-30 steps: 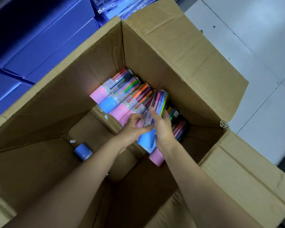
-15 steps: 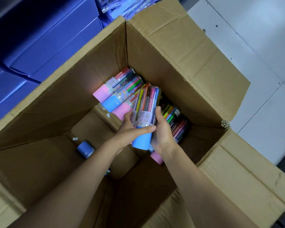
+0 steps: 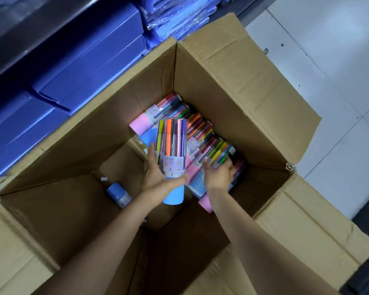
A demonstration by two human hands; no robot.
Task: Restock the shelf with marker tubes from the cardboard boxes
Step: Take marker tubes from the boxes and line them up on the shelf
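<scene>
Head view: left hand [image 3: 161,179] fingers clamped on marker tube [image 3: 172,154] above cardboard box [image 3: 232,86]; right hand [image 3: 218,174] fingers apart over remaining tubes [image 3: 202,135]. Pick-up step; next probably second grasp.

The floor [image 3: 328,50] at upper right is laid with large white tiles separated by thin dark grout lines; several small dark specks mark the surface. A dark strip [image 3: 258,6] runs along the tile edge at the top. At upper left stands a shelf unit with a dark rail [image 3: 51,33] crossing diagonally. Below the rail sit stacked blue boxes [image 3: 90,67], at least 3 in view, their flat lids catching soft highlights. Just beside them, toward the top centre, lie bundles of blue items in clear plastic wrap [image 3: 175,20]. Lighting is even and cool, brightest on the tiles, dimmer on the shelf.
</scene>
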